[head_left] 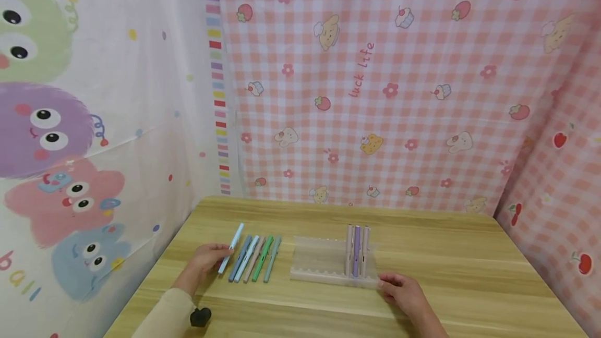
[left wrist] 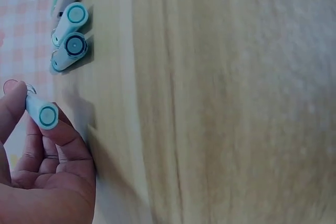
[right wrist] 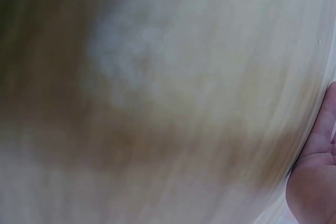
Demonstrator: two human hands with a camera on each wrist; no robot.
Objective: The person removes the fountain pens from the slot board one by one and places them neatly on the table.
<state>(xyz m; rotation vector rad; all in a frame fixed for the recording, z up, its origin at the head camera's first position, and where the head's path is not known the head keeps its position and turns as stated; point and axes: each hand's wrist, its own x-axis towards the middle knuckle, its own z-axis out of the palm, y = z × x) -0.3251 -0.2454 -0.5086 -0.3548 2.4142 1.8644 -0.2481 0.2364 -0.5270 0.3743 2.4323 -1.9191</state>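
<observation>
At the left of the head view my left hand (head_left: 203, 262) pinches a light blue pen (head_left: 237, 236) between thumb and fingers, tilted over the table. The left wrist view shows the round end of this pen (left wrist: 41, 113). Just right of it lie several pens side by side: a grey-blue pen (head_left: 240, 258), another light blue one, a brownish-pink one, a green pen (head_left: 262, 258) and a grey-green pen (head_left: 272, 258). My right hand (head_left: 407, 295) grips the right front corner of a clear notched pen rack (head_left: 316, 257). A purple pen (head_left: 357, 252) stands in the rack between two pale mauve pens.
Everything rests on a wood-grain table (head_left: 460, 254). Behind it hangs a pink checked curtain (head_left: 375, 119), and a white cartoon cloth (head_left: 155, 145) covers the left side. A small black object (head_left: 201, 317) is by the left sleeve (head_left: 164, 314).
</observation>
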